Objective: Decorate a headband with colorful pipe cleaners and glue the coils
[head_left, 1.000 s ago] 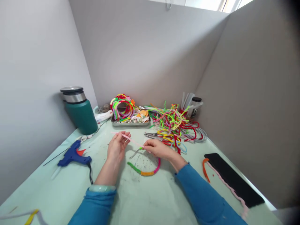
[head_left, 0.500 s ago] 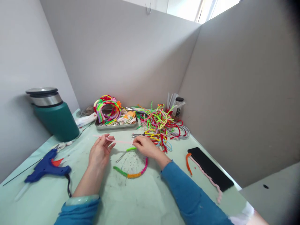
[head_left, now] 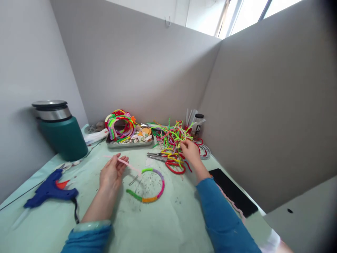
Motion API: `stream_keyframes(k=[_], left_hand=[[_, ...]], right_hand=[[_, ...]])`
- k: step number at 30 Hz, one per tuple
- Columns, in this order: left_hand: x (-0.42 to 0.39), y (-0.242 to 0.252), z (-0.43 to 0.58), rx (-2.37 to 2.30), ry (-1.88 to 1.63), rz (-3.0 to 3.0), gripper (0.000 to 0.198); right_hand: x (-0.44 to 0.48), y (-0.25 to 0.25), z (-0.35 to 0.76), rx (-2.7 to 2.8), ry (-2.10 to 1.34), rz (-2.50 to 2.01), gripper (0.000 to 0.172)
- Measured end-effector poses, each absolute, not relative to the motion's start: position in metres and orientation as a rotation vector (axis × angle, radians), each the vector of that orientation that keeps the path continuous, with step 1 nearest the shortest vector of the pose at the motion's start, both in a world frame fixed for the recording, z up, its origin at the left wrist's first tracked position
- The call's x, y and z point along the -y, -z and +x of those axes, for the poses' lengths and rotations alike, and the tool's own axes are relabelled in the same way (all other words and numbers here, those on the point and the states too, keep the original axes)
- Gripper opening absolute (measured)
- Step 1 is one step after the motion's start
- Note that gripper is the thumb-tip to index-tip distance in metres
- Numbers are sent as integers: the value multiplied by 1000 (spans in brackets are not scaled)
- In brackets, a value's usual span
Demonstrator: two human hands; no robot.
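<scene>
My left hand pinches a pale pink pipe cleaner that slants down to a headband wrapped in green, orange, pink and purple, lying on the pale green table cover. My right hand reaches into the pile of coloured pipe cleaners at the back, fingers curled among the strands. Pliers lie just left of that hand.
A green flask stands at the left, a blue glue gun in front of it. A metal tray with finished headbands sits at the back. A black phone lies at the right. Grey partition walls enclose the table.
My right hand let go of the pink pipe cleaner near the headband and moved back and right into the pipe cleaner pile. My left hand stayed, still holding the pink strand.
</scene>
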State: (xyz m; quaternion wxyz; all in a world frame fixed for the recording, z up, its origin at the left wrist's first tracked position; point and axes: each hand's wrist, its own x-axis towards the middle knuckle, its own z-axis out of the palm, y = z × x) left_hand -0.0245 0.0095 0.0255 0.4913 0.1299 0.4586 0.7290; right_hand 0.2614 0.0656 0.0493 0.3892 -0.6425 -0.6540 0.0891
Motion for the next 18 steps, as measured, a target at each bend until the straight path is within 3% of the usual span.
stream_keyframes(k=[3, 11, 18], left_hand=[[-9, -26, -25, -1080, -1773, 330, 12], [1, -36, -24, -1199, -1856, 565, 41], [-3, -35, -27, -1256, -1877, 455, 20]], right_hand=[[-68, -37, 286, 1836, -183, -1981, 18], [-60, -29, 288, 1911, -56, -1903, 22], [-80, -61, 307, 1896, -117, -1741, 29]])
